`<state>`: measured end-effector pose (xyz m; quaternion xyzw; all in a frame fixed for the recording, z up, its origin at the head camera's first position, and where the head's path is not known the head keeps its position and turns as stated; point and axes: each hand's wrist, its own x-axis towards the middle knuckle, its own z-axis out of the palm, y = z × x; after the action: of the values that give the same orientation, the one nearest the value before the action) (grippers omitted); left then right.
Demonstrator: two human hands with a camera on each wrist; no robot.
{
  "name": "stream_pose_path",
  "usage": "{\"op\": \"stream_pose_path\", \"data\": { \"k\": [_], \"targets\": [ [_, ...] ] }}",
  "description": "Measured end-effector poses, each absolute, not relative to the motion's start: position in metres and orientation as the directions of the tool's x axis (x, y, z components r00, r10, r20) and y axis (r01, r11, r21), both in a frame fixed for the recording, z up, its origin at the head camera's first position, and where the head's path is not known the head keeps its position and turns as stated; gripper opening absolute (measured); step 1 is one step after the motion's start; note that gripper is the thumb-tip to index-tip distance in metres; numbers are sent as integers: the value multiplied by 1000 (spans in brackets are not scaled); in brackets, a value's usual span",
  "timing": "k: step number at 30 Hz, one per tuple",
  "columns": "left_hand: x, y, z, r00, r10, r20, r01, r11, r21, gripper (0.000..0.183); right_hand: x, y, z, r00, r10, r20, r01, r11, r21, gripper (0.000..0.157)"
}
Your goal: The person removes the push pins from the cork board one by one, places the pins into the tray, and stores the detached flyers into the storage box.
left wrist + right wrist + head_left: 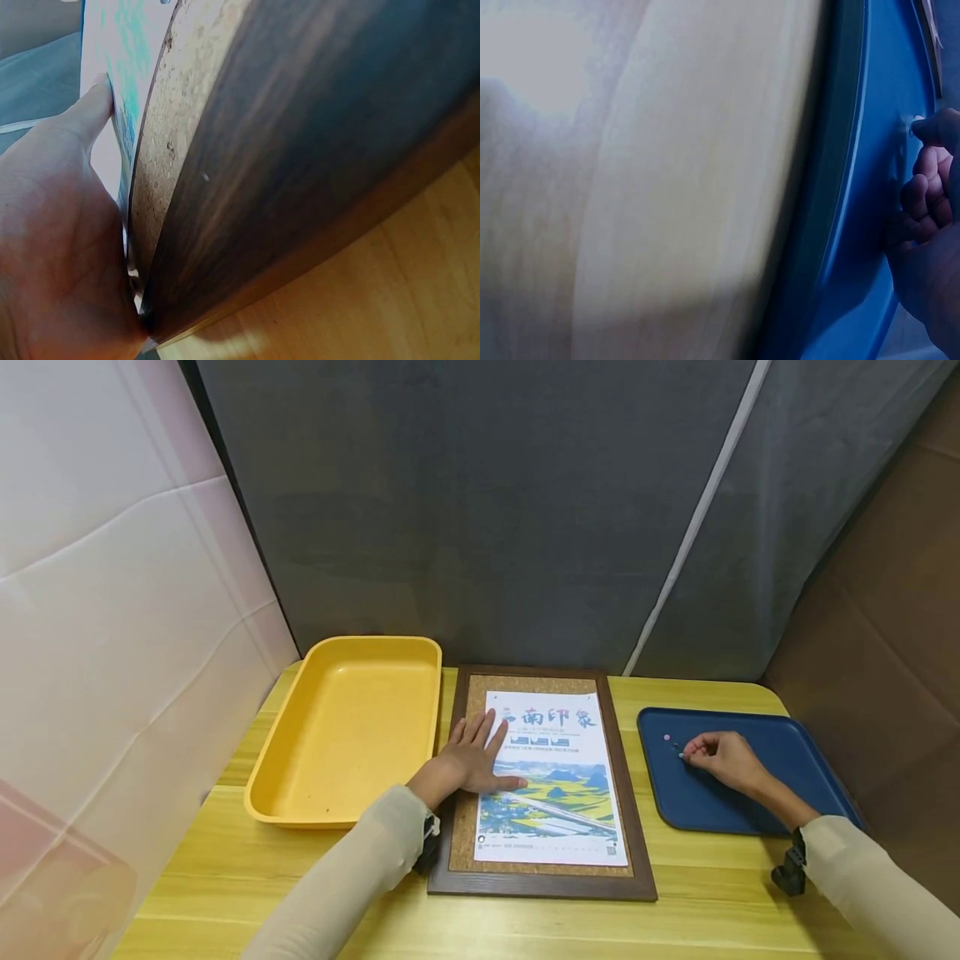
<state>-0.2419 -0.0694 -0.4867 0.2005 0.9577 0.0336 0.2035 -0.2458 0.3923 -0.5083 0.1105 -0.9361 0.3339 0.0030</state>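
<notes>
My left hand [472, 758] lies with fingers spread on a printed poster [555, 802], pressing its left side against a cork board [461, 852] with a dark wood frame. In the left wrist view the thumb [91, 105] rests on the sheet beside the cork. My right hand [726, 762] is over a blue tray [757, 810], its thumb and forefinger pinching a small whitish pushpin [916, 124]. The remaining fingers curl in toward the palm in the right wrist view. Beside the fingertips a tiny pink piece [667, 737] lies on the tray.
To the left of the board stands a yellow tray [352, 735] with raised walls. All of these rest on a wood-grain table [247, 893]. A dark grey curtain [480, 510] closes the back, with pale cloth [127, 577] at left and brown cloth [892, 610] at right.
</notes>
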Motion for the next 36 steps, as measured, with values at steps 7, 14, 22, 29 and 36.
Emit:
{"op": "stream_pose_path", "data": {
  "k": [7, 14, 22, 29, 36],
  "targets": [
    [-239, -69, -484, -831, 410, -375, 377, 912, 161, 116, -245, 392, -508, -978, -195, 70, -196, 761, -619, 10],
    [-243, -69, -489, -832, 407, -378, 377, 913, 153, 117, -244, 393, -504, -979, -186, 77, -194, 758, -623, 9],
    [-248, -70, -494, -833, 410, -372, 384, 912, 146, 119, -241, 390, -498, -970, -185, 155, -241, 744, -623, 5],
    [-246, -70, -491, -831, 411, -376, 376, 912, 165, 118, -235, 370, -491, -959, -221, 178, -283, 720, -633, 6],
    [-251, -71, -497, -822, 402, -403, 369, 915, 162, 118, -227, 342, -484, -937, -280, 209, -347, 682, -644, 6]
  ]
}}
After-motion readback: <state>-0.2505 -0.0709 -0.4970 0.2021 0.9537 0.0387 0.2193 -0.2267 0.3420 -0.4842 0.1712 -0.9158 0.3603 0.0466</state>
